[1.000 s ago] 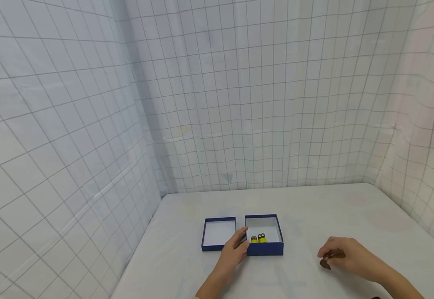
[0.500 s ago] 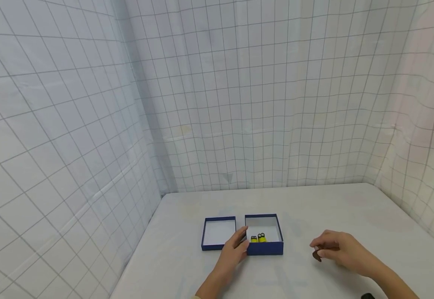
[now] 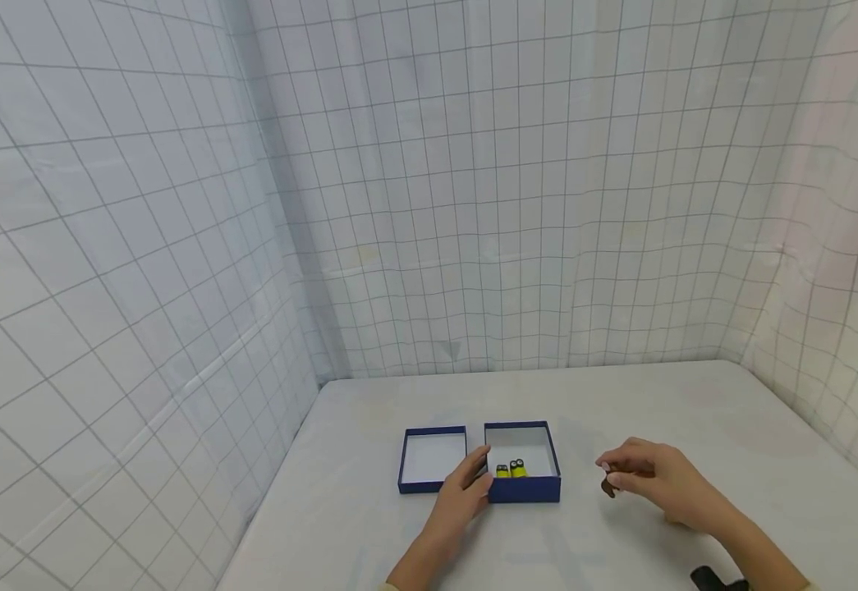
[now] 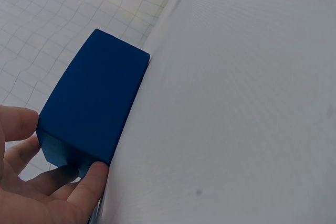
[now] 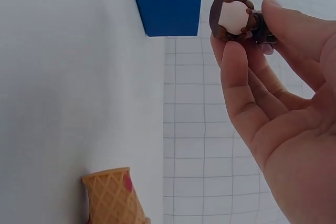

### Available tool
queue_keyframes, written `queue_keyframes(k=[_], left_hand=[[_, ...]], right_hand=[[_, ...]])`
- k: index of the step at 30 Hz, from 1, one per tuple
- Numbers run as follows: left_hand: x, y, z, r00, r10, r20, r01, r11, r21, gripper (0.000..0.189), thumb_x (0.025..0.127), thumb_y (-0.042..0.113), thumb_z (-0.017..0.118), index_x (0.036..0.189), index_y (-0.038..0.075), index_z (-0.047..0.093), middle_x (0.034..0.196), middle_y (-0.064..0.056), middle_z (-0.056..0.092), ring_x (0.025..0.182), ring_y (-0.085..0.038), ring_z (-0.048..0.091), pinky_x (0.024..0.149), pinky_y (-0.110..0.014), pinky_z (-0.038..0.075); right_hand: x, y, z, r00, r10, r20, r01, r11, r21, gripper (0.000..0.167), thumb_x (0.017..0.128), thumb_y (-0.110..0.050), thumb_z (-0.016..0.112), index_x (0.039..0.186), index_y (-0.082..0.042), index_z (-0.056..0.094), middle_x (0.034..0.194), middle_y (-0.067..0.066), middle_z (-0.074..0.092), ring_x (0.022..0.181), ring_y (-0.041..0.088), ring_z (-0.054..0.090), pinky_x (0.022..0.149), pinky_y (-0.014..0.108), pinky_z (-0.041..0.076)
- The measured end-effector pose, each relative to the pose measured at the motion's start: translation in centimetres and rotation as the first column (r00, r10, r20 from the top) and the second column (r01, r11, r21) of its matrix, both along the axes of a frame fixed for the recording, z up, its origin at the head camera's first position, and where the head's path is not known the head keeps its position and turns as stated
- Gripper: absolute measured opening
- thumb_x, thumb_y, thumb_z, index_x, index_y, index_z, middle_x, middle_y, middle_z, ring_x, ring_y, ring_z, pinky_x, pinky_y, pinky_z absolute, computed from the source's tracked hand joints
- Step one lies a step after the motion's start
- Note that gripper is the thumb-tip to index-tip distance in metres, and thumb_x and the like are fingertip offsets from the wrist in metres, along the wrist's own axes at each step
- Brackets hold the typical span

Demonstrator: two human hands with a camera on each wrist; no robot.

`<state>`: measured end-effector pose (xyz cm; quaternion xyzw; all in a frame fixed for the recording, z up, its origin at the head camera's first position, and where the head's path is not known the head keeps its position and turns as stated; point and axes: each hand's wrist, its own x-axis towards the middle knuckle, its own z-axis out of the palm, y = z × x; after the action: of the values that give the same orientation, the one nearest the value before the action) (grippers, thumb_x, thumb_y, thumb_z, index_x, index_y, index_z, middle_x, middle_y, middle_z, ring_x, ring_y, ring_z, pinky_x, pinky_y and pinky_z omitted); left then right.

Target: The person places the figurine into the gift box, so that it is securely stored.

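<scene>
In the head view a blue box (image 3: 523, 490) with a white inside stands open on the table, holding several small yellow-and-black figurines (image 3: 511, 469). At its left end my left hand (image 3: 456, 501) holds it, thumb by the front corner and fingers along the side, as the left wrist view also shows. To the right of the box, my right hand (image 3: 661, 480) pinches a small brown figurine (image 5: 231, 19) with a pale rounded part, raised off the table. The figurine's far end is hidden by the fingers.
A shallow blue lid (image 3: 432, 488), white inside, lies left of the box. A toy waffle cone (image 5: 113, 195) is on the table below my right hand. Gridded white curtains (image 3: 436, 205) stand behind and at the sides of the table.
My right hand has lifted the brown figurine and carried it leftward and away from me, closer to the box. My left hand and the box have stayed in place.
</scene>
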<state>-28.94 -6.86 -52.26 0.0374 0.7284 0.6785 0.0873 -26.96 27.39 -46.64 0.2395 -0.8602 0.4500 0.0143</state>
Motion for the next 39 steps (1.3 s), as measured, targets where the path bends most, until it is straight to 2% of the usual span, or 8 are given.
queue_keyframes(k=[10,27,39], left_hand=[[0.2,0.0,0.1,1.000,0.004,0.002,-0.004,1.000,-0.007,0.047,0.103,0.024,0.060,0.148,0.033,0.050,0.158,-0.011,0.039,0.140,-0.038,0.042,0.101,-0.048,0.051],[0.0,0.0,0.0,1.000,0.003,0.004,-0.003,1.000,-0.007,0.048,0.102,0.025,0.060,0.148,0.032,0.050,0.158,-0.011,0.039,0.139,-0.037,0.044,0.101,-0.047,0.052],[0.1,0.2,0.2,1.000,-0.002,0.006,0.002,1.000,0.001,0.048,0.103,0.022,0.059,0.150,0.029,0.049,0.158,-0.011,0.039,0.140,-0.038,0.041,0.101,-0.047,0.051]], right_hand=[[-0.7,-1.8,0.1,0.996,-0.040,-0.074,0.039,0.999,-0.024,0.019,0.095,-0.029,0.071,0.114,-0.026,0.073,0.105,-0.003,0.068,0.091,0.012,0.068,0.078,0.028,0.060],[-2.5,-5.4,1.8,0.991,-0.086,-0.102,0.082,0.996,-0.044,0.019,0.094,-0.032,0.072,0.112,-0.031,0.074,0.107,-0.006,0.065,0.091,0.012,0.069,0.076,0.027,0.060],[-3.9,-7.0,2.3,0.994,-0.047,-0.099,0.038,0.995,-0.093,0.024,0.095,-0.028,0.072,0.116,-0.017,0.075,0.109,-0.001,0.064,0.088,0.015,0.070,0.073,0.028,0.061]])
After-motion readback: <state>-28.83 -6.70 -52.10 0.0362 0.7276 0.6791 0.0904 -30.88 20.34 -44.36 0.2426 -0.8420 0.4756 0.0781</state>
